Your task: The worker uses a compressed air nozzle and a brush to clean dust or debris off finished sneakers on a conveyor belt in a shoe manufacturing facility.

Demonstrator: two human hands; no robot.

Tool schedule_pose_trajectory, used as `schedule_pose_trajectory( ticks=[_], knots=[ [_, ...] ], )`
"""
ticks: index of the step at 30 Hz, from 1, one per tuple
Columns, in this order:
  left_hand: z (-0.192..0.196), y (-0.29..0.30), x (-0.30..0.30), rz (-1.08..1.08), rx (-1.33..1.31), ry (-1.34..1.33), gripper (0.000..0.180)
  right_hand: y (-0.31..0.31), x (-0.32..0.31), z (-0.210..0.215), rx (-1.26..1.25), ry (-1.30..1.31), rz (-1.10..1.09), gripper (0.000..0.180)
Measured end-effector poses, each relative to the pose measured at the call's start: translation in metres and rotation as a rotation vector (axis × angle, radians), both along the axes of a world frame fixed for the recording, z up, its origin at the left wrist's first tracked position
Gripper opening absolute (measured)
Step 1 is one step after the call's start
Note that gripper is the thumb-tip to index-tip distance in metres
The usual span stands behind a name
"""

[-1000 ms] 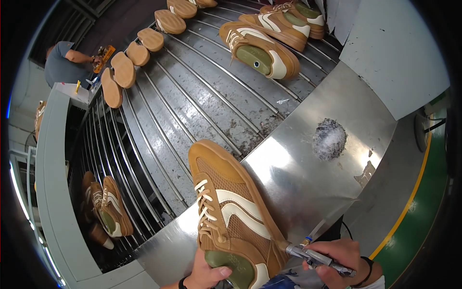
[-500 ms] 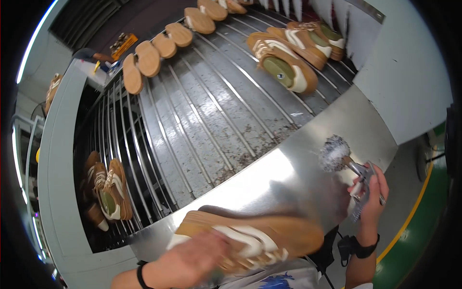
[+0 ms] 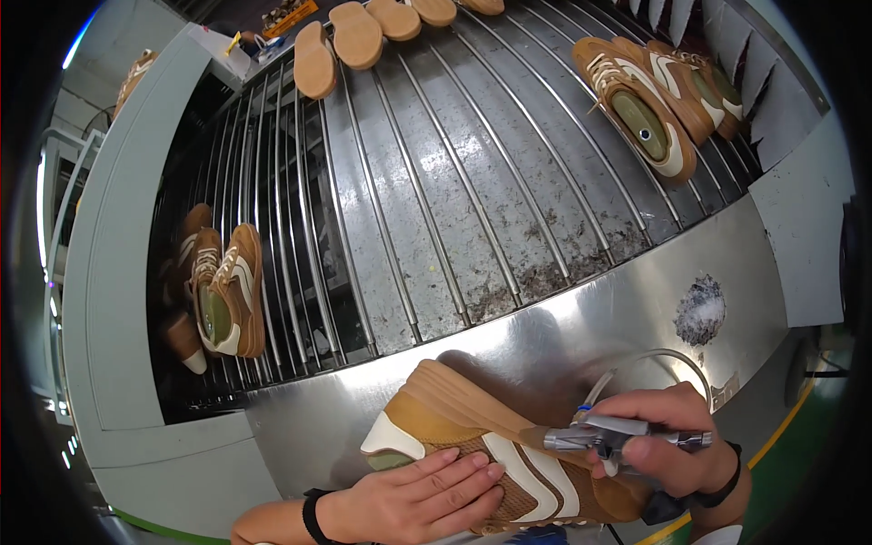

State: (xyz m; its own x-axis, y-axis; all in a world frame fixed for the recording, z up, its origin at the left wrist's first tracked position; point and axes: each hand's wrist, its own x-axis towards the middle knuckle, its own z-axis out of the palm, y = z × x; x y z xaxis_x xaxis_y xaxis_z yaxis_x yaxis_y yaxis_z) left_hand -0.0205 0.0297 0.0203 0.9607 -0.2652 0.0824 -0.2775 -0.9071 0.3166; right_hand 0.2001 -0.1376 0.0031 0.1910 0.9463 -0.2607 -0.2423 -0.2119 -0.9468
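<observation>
A brown sneaker (image 3: 522, 454) with cream stripes and a tan sole lies on its side at the near edge of the metal ledge (image 3: 318, 397), its sole turned away from me. My left hand (image 3: 427, 500) holds it, fingers stretched across the side of the upper and thumb out of sight. In my right hand (image 3: 677, 445) is a small silver spray gun (image 3: 627, 434), fingers wrapped round its body. Its nozzle points left, close against the sole's edge near the forefoot. A thin clear hose (image 3: 683, 356) curves up from the gun.
Beyond the ledge runs a conveyor of metal rods (image 3: 436, 227). Finished-looking sneakers stand on it at the right (image 3: 647, 123) and left (image 3: 234, 295); several tan soles (image 3: 356, 38) lie at the far end. A whitish, dark-rimmed residue patch (image 3: 700, 311) marks the ledge at right.
The spray gun has come left from beside the residue patch to the sneaker's sole edge. The sneaker is tilted differently, toe now lower and right. The whole view has shifted.
</observation>
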Motion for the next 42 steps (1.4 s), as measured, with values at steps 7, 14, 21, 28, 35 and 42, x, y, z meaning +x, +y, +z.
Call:
schedule_pose_trajectory(
  ticks=[7, 14, 21, 28, 35, 42],
  knots=[
    [-0.001, 0.010, -0.001, -0.040, -0.012, -0.009, 0.019, 0.026, -0.005, 0.011, 0.003, -0.014, 0.091, 0.041],
    [-0.005, 0.009, -0.001, -0.072, 0.014, -0.012, 0.020, 0.030, -0.004, 0.012, 0.022, -0.154, 0.103, 0.035],
    [-0.002, 0.011, 0.002, -0.064, 0.013, 0.030, 0.020, 0.020, -0.001, 0.018, -0.021, -0.280, 0.148, 0.031],
    [0.000, 0.013, 0.007, -0.096, 0.006, -0.022, 0.019, -0.009, -0.007, 0.030, 0.006, -0.274, -0.020, 0.037],
    [-0.002, 0.007, 0.004, -0.062, 0.038, -0.015, 0.019, -0.029, -0.005, 0.032, -0.078, -0.332, -0.038, 0.042],
    [0.001, -0.005, 0.004, 0.080, -0.079, -0.041, 0.021, -0.056, -0.004, 0.039, -0.058, -0.354, -0.086, 0.040]
  ],
)
